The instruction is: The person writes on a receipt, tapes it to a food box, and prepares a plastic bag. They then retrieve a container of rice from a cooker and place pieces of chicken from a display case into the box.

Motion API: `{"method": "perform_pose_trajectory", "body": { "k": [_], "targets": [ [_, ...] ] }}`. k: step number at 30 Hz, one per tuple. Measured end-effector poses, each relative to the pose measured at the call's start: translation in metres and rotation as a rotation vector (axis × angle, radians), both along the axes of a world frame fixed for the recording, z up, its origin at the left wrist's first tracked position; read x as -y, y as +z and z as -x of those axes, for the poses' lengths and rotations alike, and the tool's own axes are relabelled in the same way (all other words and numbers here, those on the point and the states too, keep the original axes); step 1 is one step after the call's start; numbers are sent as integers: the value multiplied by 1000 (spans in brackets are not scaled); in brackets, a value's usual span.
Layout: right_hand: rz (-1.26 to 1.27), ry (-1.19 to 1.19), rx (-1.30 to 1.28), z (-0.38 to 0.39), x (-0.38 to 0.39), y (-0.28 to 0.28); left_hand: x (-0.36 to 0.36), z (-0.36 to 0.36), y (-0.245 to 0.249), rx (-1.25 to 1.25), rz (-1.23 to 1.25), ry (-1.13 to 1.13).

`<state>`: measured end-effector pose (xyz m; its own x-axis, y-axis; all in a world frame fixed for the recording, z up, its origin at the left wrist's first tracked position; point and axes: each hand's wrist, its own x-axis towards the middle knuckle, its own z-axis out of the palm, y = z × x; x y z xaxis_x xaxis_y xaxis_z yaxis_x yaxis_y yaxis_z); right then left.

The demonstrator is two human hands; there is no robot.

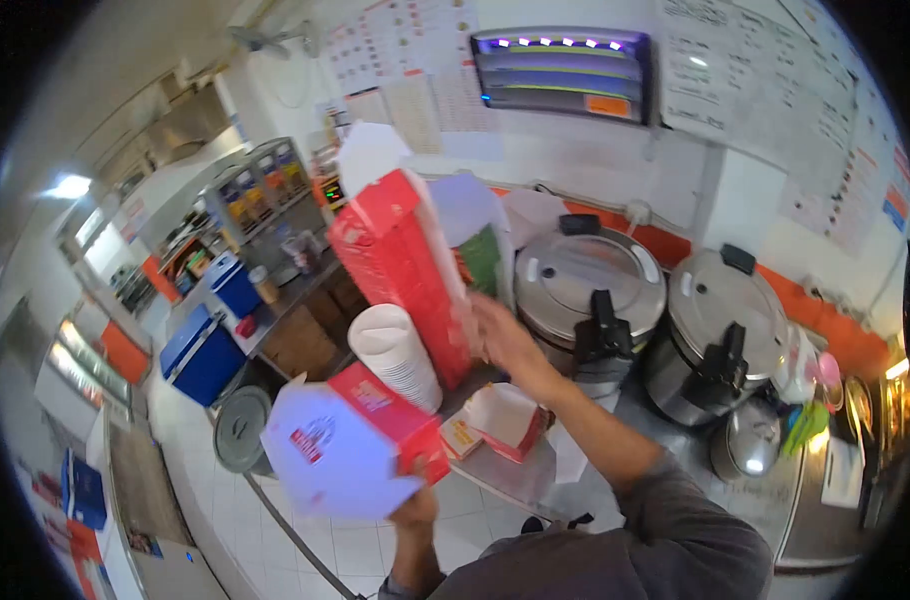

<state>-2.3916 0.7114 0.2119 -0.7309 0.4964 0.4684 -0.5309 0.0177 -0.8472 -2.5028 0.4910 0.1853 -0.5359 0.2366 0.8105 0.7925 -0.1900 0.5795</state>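
My left hand [415,502] grips the lower edge of a red and white carton [340,440] with open white flaps, held off the counter's front edge. My right hand [500,340] is at the side of a tall stack of red cartons [400,270]; its fingertips are blurred, so I cannot tell whether they grip the stack. Between the held carton and the stack stands a pile of white paper cups [395,350]. Below my right forearm, a small red and white box [510,420] lies on the metal counter beside a smaller box [460,436].
Two large lidded metal cookers [590,285], [720,325] stand right of the stack, with a small metal pot [745,440] in front. A grey lidded bin [243,428] and blue cooler boxes [201,352] are at the left.
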Motion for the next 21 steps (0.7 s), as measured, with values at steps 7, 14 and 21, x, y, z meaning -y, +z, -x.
{"method": "perform_pose_trajectory", "body": {
  "k": [7,14,21],
  "targets": [
    [768,-839,-110,-218,147,-140,-83,-189,-5,-699,985,-1118],
    [881,-1282,352,-433,220,-292,-152,-313,-32,-464,457,-1250],
    [1031,-1265,962,-534,221,-379,-291,-369,-76,-187,732,-1371]
  ]
}}
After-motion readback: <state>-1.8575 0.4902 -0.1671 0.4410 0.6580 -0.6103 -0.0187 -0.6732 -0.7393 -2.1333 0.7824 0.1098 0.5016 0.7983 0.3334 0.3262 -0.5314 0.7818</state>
